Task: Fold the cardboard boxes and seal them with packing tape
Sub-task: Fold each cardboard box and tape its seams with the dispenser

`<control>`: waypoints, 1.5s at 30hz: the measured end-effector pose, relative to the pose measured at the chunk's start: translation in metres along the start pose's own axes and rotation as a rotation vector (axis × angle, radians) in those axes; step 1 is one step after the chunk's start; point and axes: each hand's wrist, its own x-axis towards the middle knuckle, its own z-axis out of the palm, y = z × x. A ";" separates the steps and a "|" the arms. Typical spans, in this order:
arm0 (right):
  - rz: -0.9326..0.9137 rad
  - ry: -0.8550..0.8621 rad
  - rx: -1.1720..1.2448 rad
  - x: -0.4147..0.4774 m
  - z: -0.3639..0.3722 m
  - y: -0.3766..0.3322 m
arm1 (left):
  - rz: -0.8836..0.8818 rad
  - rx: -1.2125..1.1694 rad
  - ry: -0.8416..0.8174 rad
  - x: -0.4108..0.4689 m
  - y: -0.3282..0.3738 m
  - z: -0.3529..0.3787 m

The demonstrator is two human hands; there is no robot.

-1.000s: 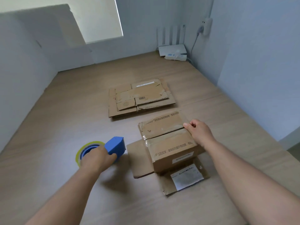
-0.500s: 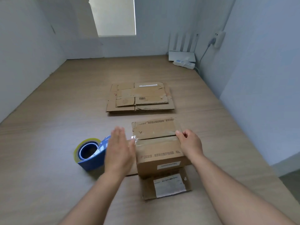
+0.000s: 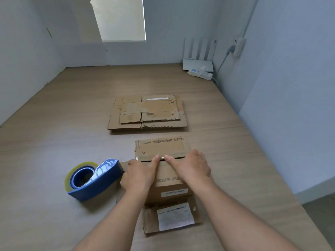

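While both hands lie on top of the cardboard box, the head view shows their thumbs meeting at the seam between its closed flaps. The left hand and right hand press flat, fingers spread, gripping nothing. The box stands on the wooden surface, the blue tape dispenser just left of it and flattened cardboard beyond.

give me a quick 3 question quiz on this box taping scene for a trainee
1. True or false: the blue tape dispenser lies left of the box being closed.
2. The left hand and right hand press on: A the dispenser, B the box's top flaps, C nothing.
3. What lies on the table beyond the box?
Key: 1 true; 2 B; 3 a stack of flattened cardboard.
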 end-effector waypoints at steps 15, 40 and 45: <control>-0.117 -0.106 -0.105 0.050 -0.031 0.020 | 0.217 -0.412 -0.372 -0.009 -0.061 -0.011; -0.482 -0.185 0.069 -0.078 0.007 0.079 | 0.487 0.101 -0.170 -0.063 -0.045 0.004; -0.568 -0.205 0.004 -0.074 0.001 0.095 | 0.514 0.058 -0.211 -0.060 -0.051 0.007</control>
